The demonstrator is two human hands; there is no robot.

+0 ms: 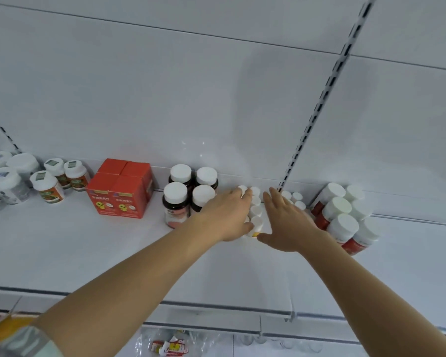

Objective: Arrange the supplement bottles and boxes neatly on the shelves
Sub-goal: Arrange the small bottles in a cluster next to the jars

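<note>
Several small white-capped bottles [256,215] stand in a row running front to back on the white shelf [88,248]. My left hand [227,215] lies flat against the row's left side, fingers straight. My right hand [286,220] lies flat on the row's right side, thumb spread toward the front bottle. More small white bottles [295,198] stand just behind my right hand. Dark bottles with white caps [184,191] stand left of my left hand.
Red boxes [121,188] sit left of the dark bottles, and white-lidded jars [49,181] further left. Red-labelled white-capped bottles [343,217] crowd the right. A slotted upright [319,106] runs up the back panel. A lower shelf holds plastic-wrapped items [170,343].
</note>
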